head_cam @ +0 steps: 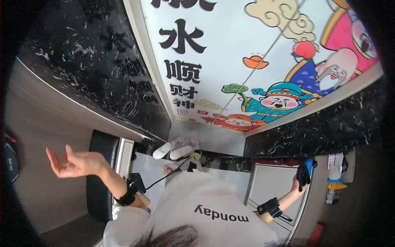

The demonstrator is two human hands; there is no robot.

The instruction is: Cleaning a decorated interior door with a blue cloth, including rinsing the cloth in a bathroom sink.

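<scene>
My left hand (78, 164) is raised at the left with its palm up and fingers apart, holding nothing. A black device is strapped to the left forearm (134, 188), with a black cable running from it towards my waist. On the right, my right hand (297, 187) grips a black bundle (303, 177), perhaps folded cloth or coiled cable. A blue item (307, 166) shows at the bundle's upper edge; whether the two are joined I cannot tell. Another black device (270, 207) sits on the right forearm. Fingers behind the bundle are mostly hidden.
Ahead stands a panel (228, 58) printed with cartoon figures and large writing, framed by black marbled surfaces (101, 61). White slippers (162, 150) lie on the floor beyond my feet. A grey-white cabinet (271, 185) is by my right arm, with bottles (334, 168) further right.
</scene>
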